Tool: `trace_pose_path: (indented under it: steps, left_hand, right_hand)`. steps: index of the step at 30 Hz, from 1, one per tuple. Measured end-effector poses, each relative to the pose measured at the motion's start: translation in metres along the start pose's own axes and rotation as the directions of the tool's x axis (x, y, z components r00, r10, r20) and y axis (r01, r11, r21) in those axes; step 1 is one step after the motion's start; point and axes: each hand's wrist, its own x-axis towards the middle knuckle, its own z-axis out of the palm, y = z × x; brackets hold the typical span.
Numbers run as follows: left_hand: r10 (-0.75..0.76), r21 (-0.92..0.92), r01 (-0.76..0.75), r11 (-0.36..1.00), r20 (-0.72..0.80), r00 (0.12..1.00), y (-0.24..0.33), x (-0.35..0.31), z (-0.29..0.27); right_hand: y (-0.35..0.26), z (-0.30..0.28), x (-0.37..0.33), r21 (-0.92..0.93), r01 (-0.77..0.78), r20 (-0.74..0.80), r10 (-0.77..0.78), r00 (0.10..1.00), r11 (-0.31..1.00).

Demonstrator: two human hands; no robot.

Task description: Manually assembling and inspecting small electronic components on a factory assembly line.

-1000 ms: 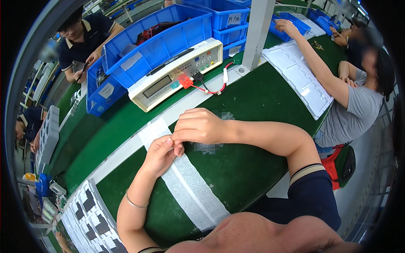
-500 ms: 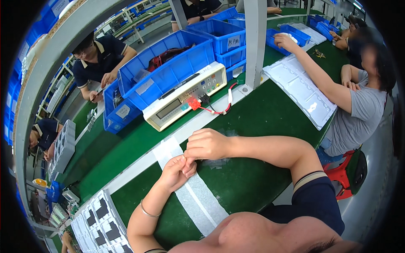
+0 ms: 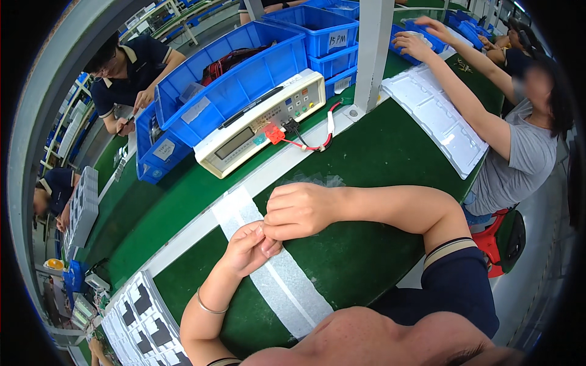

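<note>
The white strip lay upon the green bench, its middle partly hidden by my left hand; my right hand met it at the bent fingertips; whether they gripped something, I could not tell; beyond, some transparent pieces were partly covered.

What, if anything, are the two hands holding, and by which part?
Can't tell: left hand and right hand meet over the white strip; anything pinched between them is hidden or too small to see.
</note>
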Motion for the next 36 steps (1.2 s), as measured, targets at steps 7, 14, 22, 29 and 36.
trace_pose_path:
  steps: [7,14,22,29,36]
  left_hand:
    - [0.051,0.059,-0.045,0.997,-0.106,0.993,0.001,0.000,-0.001]
    - [0.123,0.134,-0.099,0.986,-0.183,0.975,0.001,0.003,-0.006]
    - [0.179,0.184,-0.145,0.972,-0.185,0.966,-0.003,0.007,-0.010]
    - [0.160,0.192,-0.129,0.973,-0.156,0.975,-0.003,0.009,-0.007]
    - [0.185,0.209,-0.151,0.966,-0.154,0.971,-0.002,0.020,-0.010]
  right_hand:
    - [0.004,-0.001,0.003,0.016,0.019,0.021,-0.019,1.000,1.000]
    - [0.009,0.004,0.001,0.045,-0.039,0.002,0.039,0.999,0.998]
    - [0.005,0.003,0.004,0.230,-0.199,0.022,0.200,0.980,0.953]
    - [0.007,0.010,-0.001,0.324,-0.329,0.017,0.342,0.940,0.887]
    - [0.040,-0.017,0.046,-0.018,-0.057,0.264,0.059,0.963,0.998]
